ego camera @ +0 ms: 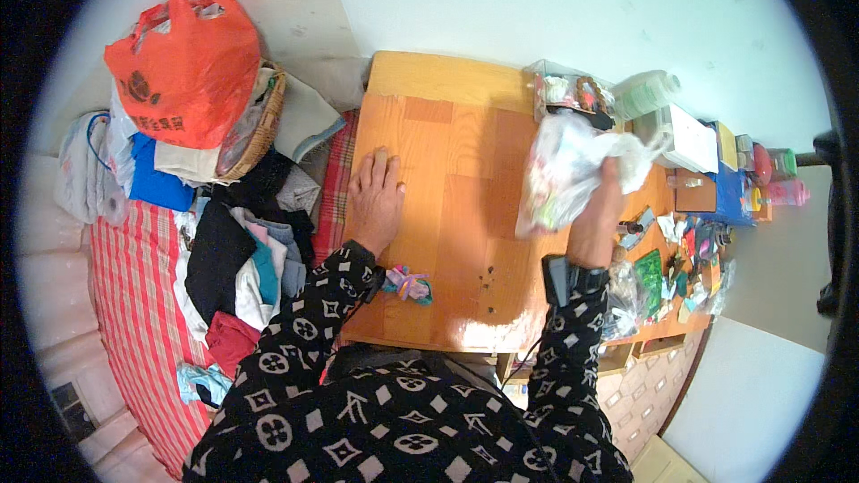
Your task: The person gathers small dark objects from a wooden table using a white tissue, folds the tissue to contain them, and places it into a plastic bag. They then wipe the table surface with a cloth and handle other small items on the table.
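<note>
My right hand [598,221] is shut on a thin white translucent plastic bag [560,171], held over the right part of the wooden table [429,208]. The bag has something in it that I cannot make out; hand and bag are slightly blurred. Palm down, my left hand [376,198] lies on the table's left edge with its fingers a little apart and nothing in them. Below it, close to my left wrist, sits a small bundle of colourful hair ties [408,284]. A few dark crumbs [488,276] are scattered on the wood between my forearms.
Behind the bag stands a clear box [542,90] with a beaded bracelet, beside a plastic bottle [647,94]. Small clutter and a green packet [648,282] cover the table's right end. At left, a red carrier bag [188,74], a wicker basket [265,131] and piled clothes [221,258] occupy a bed.
</note>
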Tool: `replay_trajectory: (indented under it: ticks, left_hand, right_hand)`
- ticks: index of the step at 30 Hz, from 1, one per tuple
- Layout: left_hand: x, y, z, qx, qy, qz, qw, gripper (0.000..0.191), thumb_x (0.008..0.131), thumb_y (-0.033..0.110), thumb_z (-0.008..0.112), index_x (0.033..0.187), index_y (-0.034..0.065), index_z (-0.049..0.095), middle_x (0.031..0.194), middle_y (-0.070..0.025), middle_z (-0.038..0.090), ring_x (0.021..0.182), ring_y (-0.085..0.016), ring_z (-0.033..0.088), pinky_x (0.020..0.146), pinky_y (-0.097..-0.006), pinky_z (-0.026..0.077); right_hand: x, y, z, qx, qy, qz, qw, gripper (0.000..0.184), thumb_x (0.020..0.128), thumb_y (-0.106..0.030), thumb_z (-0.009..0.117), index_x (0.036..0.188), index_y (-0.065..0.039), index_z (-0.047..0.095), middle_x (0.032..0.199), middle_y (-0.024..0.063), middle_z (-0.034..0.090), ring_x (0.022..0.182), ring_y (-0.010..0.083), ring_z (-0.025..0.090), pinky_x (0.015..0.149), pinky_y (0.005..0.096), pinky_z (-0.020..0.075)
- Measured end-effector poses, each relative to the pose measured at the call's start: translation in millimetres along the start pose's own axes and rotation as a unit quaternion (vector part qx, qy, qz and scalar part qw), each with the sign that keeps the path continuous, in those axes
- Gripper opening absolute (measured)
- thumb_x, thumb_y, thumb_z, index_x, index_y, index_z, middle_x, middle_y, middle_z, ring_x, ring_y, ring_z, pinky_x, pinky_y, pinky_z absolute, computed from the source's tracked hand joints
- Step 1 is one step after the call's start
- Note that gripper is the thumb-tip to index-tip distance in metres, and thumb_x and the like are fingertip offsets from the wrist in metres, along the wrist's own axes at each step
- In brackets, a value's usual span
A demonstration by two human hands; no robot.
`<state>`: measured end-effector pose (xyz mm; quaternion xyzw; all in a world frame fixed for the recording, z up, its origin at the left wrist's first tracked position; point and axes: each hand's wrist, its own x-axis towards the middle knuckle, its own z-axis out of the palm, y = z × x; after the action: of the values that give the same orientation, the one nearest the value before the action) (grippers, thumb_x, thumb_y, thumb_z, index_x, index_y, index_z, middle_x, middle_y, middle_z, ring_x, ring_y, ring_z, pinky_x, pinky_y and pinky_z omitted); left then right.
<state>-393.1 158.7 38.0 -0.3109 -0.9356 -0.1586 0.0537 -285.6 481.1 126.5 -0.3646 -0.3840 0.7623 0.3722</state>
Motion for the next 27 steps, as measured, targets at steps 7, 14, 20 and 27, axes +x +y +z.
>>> replay_trajectory:
  ticks: [7,14,20,27]
  left_hand:
    - [0.2,-1.1,17.1,0.045,-0.002,-0.012,0.999,0.052,0.091,0.023,0.064,0.137,0.0024,0.053,0.151,-0.0159,0.044,0.142,-0.037,0.037,0.113,-0.0522,0.030]
    - [2.1,2.2,12.6,0.076,-0.006,-0.010,0.997,0.052,0.091,0.023,0.064,0.138,0.0032,0.052,0.150,-0.0158,0.045,0.142,-0.036,0.038,0.114,-0.0517,0.030]
    - [1.0,3.2,14.4,0.095,-0.018,-0.006,0.995,0.054,0.092,0.024,0.060,0.141,0.0042,0.049,0.152,-0.0155,0.044,0.142,-0.036,0.038,0.115,-0.0513,0.030]
    - [-3.7,2.9,23.0,0.153,-0.020,0.020,0.988,0.051,0.097,0.025,0.056,0.143,0.0041,0.048,0.153,-0.0151,0.043,0.142,-0.036,0.038,0.114,-0.0504,0.032]
  right_hand:
    - [70.2,-22.3,24.7,0.004,0.038,-0.160,0.986,0.058,0.101,-0.032,0.062,0.142,0.005,0.045,0.137,0.0205,0.057,0.126,0.0349,0.057,0.105,0.0454,0.0482]
    - [136.7,28.8,49.1,-0.656,0.050,-0.212,0.723,0.071,0.088,-0.032,0.074,0.137,0.011,0.046,0.135,0.0334,0.054,0.129,0.0492,0.048,0.106,0.0551,0.0404]
    - [119.9,12.4,14.8,-0.492,0.024,-0.308,0.814,0.075,0.087,-0.029,0.074,0.142,0.012,0.043,0.139,0.0342,0.051,0.131,0.0463,0.047,0.109,0.0521,0.0388]
    - [133.3,66.2,-47.0,-0.133,-0.081,-0.173,0.973,0.070,0.094,-0.030,0.071,0.145,0.004,0.037,0.134,0.0170,0.055,0.114,0.0232,0.057,0.095,0.0364,0.0473]
